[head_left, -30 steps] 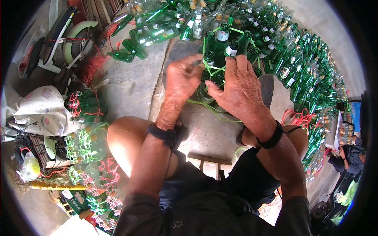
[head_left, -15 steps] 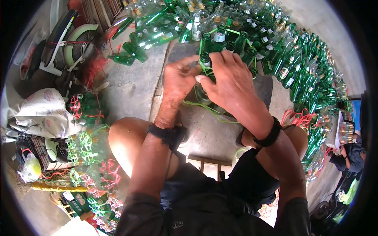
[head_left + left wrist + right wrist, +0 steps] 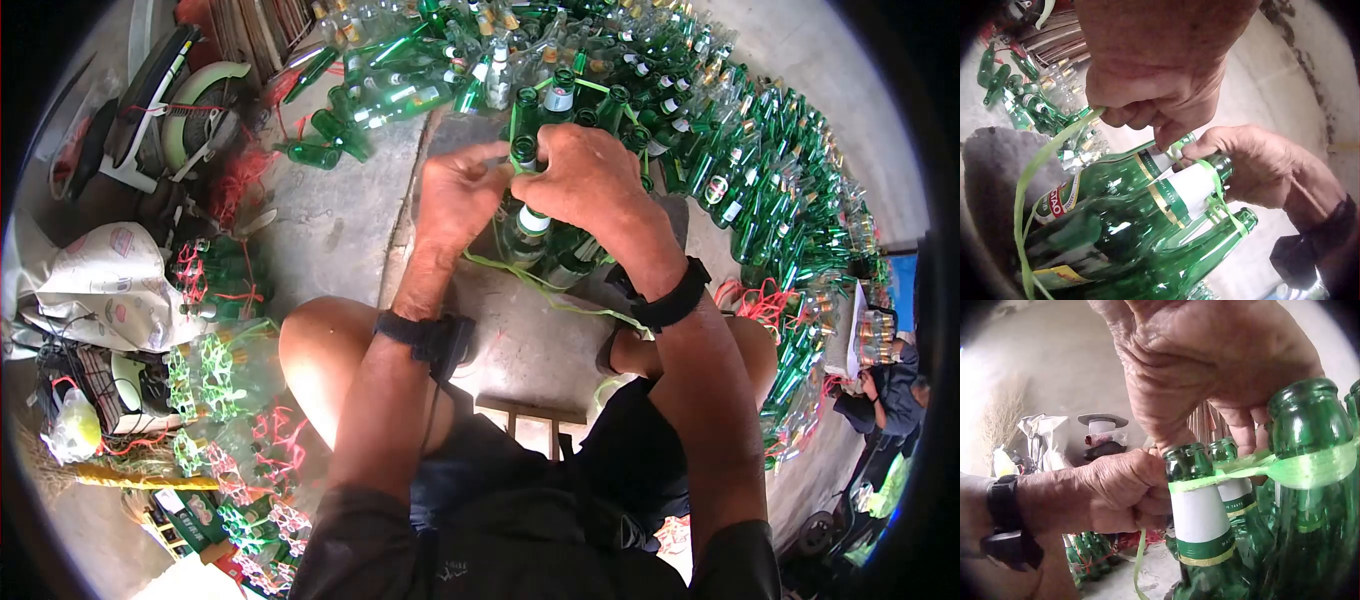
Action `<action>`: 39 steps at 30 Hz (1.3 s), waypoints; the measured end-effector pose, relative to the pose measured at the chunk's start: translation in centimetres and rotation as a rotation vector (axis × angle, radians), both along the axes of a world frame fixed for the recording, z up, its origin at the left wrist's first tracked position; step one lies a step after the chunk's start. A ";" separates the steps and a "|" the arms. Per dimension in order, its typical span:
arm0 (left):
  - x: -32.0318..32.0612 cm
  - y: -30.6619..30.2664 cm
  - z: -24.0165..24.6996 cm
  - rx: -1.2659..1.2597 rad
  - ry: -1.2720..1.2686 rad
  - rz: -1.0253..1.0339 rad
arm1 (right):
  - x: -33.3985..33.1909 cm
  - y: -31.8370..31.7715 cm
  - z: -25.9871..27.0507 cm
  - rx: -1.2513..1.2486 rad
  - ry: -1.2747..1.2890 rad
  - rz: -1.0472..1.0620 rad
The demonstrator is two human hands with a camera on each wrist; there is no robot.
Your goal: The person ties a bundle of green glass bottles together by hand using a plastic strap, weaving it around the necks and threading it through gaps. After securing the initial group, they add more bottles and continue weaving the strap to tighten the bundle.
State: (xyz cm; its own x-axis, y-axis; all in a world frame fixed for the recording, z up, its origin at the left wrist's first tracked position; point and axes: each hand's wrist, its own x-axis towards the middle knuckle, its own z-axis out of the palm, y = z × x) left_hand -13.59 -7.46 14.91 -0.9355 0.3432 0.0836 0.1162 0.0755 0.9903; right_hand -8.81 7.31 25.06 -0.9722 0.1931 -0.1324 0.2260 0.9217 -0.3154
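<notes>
A cluster of upright green glass bottles point(image 3: 528, 238) stands on the floor before the person, some with white and green neck labels point(image 3: 1200, 515). Bright green plastic strap point(image 3: 1316, 467) runs round the bottle necks. My left hand point(image 3: 460, 195) is at the cluster's left side, fingers curled on the strap; a loose length point(image 3: 1025, 187) hangs from that fist in the left wrist view. My right hand point(image 3: 590, 180) reaches over the near necks, its thumb and fingers pinching the strap close beside the left hand. Its fingertips are partly hidden behind the necks in the right wrist view.
A large heap of green bottles point(image 3: 780, 190) curves round the back and right. Strapped bottle bundles point(image 3: 215, 375), a white sack point(image 3: 110, 285) and a wheel point(image 3: 200, 110) are at the left. A wooden stool point(image 3: 535, 410) shows between the legs; another person point(image 3: 890, 400) is far right.
My right hand has first moved left over the necks, then turned and curled, uncovering a white-labelled bottle beneath it. The left hand has stayed nearly in place.
</notes>
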 end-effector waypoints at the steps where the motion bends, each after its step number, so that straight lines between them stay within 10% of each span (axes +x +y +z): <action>1: 0.0 0.0 0.0 0.019 -0.021 0.001 | 0.0 0.0 -0.1 -0.002 -0.001 0.001; 17: 0.0 -1.4 2.9 -0.296 0.244 0.008 | 0.2 -0.3 -1.7 0.000 0.149 -0.030; 23: -0.1 -1.8 5.9 -0.541 0.702 -0.033 | 0.4 0.0 -3.1 -0.041 0.220 -0.033; 39: -5.2 1.6 10.7 -0.800 1.146 -0.607 | 1.4 0.1 -3.8 -0.158 0.388 -0.029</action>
State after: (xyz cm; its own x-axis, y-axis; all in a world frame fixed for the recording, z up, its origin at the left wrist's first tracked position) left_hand -18.80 -5.88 25.66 -0.2025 0.9456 0.2547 0.9791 0.1906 0.0706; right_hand -7.39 7.44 21.28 -0.9502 0.2279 0.2128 0.0875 0.8499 -0.5196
